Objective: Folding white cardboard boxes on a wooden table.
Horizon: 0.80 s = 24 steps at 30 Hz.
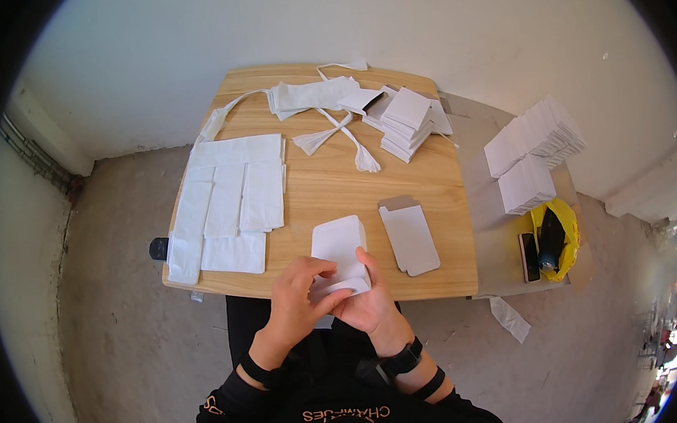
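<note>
A small white cardboard box is held in front of me at the near edge of the wooden table, its near end toward my body. My right hand wraps its right side and underside, with the thumb lying along the top edge. My left hand is curled at the near left end, its thumb and fingers on the end flap. What lies inside the box cannot be seen. Right of it, a flattened white carton with a grey inner flap lies on the table.
Flat white packets overlap on the left of the wooden table. Behind are more packets, twisted white strips and stacked white cartons. On a side surface sit carton stacks, a phone and a yellow bag.
</note>
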### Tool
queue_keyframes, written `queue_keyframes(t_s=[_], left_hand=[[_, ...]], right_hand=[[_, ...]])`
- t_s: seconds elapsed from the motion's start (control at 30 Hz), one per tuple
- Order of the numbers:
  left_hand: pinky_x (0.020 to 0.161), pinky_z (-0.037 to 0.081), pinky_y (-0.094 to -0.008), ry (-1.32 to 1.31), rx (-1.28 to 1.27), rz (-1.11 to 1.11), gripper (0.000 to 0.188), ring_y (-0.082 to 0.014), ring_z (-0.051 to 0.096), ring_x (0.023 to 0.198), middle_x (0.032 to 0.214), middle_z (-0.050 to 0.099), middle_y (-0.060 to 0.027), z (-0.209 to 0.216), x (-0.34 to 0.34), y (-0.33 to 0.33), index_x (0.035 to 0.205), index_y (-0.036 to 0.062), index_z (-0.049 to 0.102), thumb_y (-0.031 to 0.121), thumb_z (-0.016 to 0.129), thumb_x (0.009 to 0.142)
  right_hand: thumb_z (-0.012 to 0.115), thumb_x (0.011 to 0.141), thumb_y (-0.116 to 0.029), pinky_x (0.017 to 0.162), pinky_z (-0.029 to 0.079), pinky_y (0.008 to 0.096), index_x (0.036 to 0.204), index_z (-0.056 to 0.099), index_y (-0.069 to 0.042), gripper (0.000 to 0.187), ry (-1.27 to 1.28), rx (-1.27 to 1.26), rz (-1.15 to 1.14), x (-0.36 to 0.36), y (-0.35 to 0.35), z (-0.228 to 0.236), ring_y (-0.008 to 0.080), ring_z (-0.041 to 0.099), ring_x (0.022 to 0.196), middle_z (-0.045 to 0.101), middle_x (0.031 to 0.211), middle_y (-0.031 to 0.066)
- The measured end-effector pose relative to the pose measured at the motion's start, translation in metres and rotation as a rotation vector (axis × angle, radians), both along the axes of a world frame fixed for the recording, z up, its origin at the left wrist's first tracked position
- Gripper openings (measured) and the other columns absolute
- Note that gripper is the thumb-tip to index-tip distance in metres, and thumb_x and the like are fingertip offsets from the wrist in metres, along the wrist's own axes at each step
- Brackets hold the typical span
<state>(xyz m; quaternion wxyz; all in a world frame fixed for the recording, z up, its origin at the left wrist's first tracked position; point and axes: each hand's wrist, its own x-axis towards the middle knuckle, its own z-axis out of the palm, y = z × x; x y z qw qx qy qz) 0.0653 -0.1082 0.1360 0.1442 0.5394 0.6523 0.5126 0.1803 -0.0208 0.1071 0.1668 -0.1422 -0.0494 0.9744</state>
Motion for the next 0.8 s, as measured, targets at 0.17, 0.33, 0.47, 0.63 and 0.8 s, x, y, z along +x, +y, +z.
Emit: queue_keyframes(t_s=[0.17, 0.33, 0.47, 0.63, 0.8], left_hand=[[0.064, 0.048, -0.0345, 0.430, 0.170, 0.079, 0.039, -0.0258, 0.060, 0.083, 0.097, 0.061, -0.0082, 0.003, 0.014, 0.006, 0.100, 0.0066, 0.063, 0.009, 0.077, 0.064], [0.066, 0.050, -0.0339, 0.372, 0.187, 0.048, 0.038, -0.0270, 0.061, 0.083, 0.098, 0.063, -0.0083, -0.001, 0.022, 0.011, 0.101, 0.0058, 0.064, 0.003, 0.073, 0.065], [0.066, 0.049, -0.0339, 0.368, 0.173, 0.034, 0.035, -0.0269, 0.061, 0.082, 0.094, 0.063, -0.0076, -0.004, 0.022, 0.009, 0.099, 0.0061, 0.064, 0.002, 0.073, 0.065], [0.067, 0.049, -0.0337, 0.407, 0.260, 0.064, 0.030, -0.0254, 0.060, 0.079, 0.090, 0.063, -0.0062, 0.001, 0.027, 0.010, 0.096, 0.0063, 0.065, 0.001, 0.072, 0.067], [0.067, 0.049, -0.0337, 0.412, 0.258, 0.104, 0.027, -0.0251, 0.060, 0.078, 0.088, 0.062, -0.0061, 0.000, 0.032, 0.009, 0.091, 0.0061, 0.065, 0.001, 0.073, 0.066]], right_hand=[[0.052, 0.088, -0.047, 0.092, 0.046, 0.0411, 0.121, 0.049, -0.009, 0.050, -0.062, -0.020, -0.220, -0.002, 0.000, -0.005, 0.0251, 0.055, 0.103, 0.056, 0.114, 0.0091], [0.053, 0.087, -0.052, 0.093, 0.045, 0.0427, 0.119, 0.044, -0.007, 0.055, -0.224, 0.099, -0.378, -0.005, -0.001, 0.009, 0.0270, 0.055, 0.102, 0.054, 0.106, 0.0114], [0.053, 0.088, -0.052, 0.094, 0.045, 0.0431, 0.121, 0.042, -0.007, 0.057, -0.226, 0.104, -0.411, -0.006, -0.003, 0.012, 0.0286, 0.054, 0.102, 0.052, 0.107, 0.0113], [0.053, 0.087, -0.053, 0.094, 0.045, 0.0440, 0.120, 0.043, -0.007, 0.058, -0.147, 0.060, -0.407, -0.004, -0.001, 0.006, 0.0306, 0.054, 0.102, 0.053, 0.106, 0.0116], [0.052, 0.087, -0.054, 0.091, 0.047, 0.0463, 0.119, 0.044, -0.008, 0.057, -0.139, 0.045, -0.417, -0.003, 0.000, 0.010, 0.0329, 0.054, 0.103, 0.053, 0.104, 0.0122]])
